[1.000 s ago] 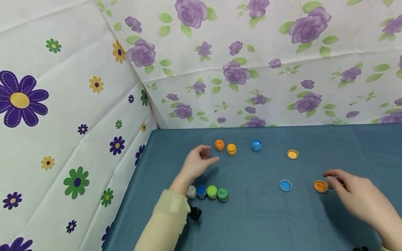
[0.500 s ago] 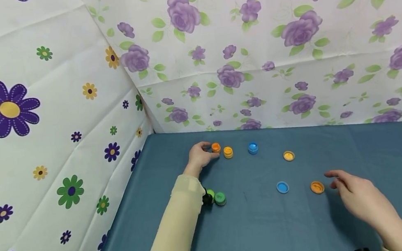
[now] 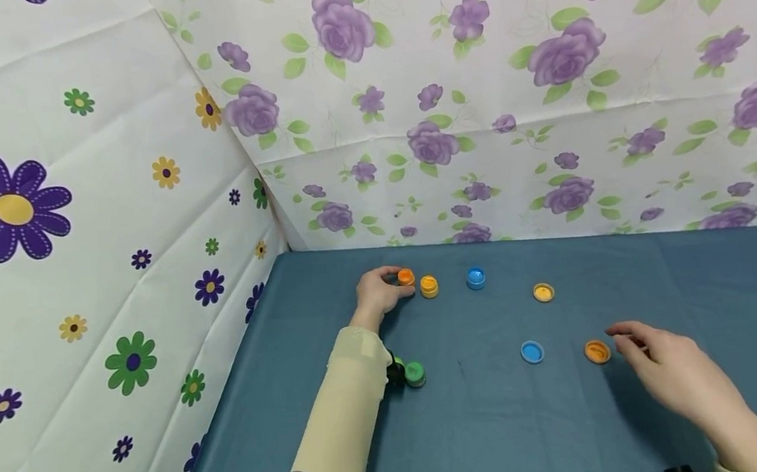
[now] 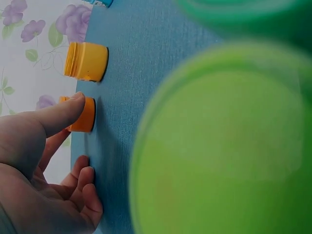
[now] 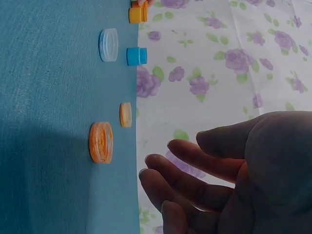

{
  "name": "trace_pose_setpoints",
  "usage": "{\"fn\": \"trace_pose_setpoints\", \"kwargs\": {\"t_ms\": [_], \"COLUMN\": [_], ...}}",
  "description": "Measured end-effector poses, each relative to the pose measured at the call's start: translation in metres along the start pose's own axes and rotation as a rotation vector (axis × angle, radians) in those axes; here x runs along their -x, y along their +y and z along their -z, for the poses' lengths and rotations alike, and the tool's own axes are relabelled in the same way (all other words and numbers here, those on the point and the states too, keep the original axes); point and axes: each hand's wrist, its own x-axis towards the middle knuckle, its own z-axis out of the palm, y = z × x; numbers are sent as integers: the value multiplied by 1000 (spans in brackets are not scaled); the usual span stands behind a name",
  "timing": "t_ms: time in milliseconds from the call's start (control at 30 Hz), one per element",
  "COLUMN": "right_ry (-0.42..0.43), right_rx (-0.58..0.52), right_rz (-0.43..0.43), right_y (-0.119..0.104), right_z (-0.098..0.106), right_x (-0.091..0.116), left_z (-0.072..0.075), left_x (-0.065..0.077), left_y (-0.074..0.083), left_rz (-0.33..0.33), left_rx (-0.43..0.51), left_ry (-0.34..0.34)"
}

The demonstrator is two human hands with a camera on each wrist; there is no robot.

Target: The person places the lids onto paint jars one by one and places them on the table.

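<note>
At the far left of the table, my left hand (image 3: 378,295) grips a small open orange paint pot (image 3: 405,275) between thumb and index finger. The pot stands on the cloth in the left wrist view, partly hidden by the thumb (image 4: 63,114). Just right of it is an open yellow paint pot (image 3: 429,287), then a blue one (image 3: 475,279). My right hand (image 3: 674,366) hovers with loosely bent, empty fingers beside an orange lid (image 3: 597,352). A blue lid (image 3: 532,352) and a yellow lid (image 3: 543,293) lie further left.
A green-topped pot (image 3: 414,374) stands by my left wrist, with a light green one (image 4: 224,151) close to that wrist camera. My sleeve (image 3: 341,396) covers other pots there. Flowered cloth walls (image 3: 435,183) border the blue table (image 3: 486,442) behind and at left.
My left hand has reached slightly to the right and taken hold of the orange pot; its sleeve now covers several capped pots. The right hand has stayed almost in place.
</note>
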Motion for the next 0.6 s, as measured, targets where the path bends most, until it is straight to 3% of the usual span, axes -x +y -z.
{"fn": "trace_pose_setpoints", "kwargs": {"t_ms": [267, 433, 600], "right_ry": [10, 7, -11], "right_rx": [16, 13, 4], "right_rz": [-11, -19, -24], "right_y": [-2, -1, 1], "right_z": [0, 0, -1], "right_x": [1, 2, 2], "left_z": [2, 6, 10], "left_x": [3, 2, 6], "left_y": [1, -4, -8], "left_rz": [13, -35, -97], "left_rx": [-4, 44, 110], "left_ry": [11, -14, 11]}}
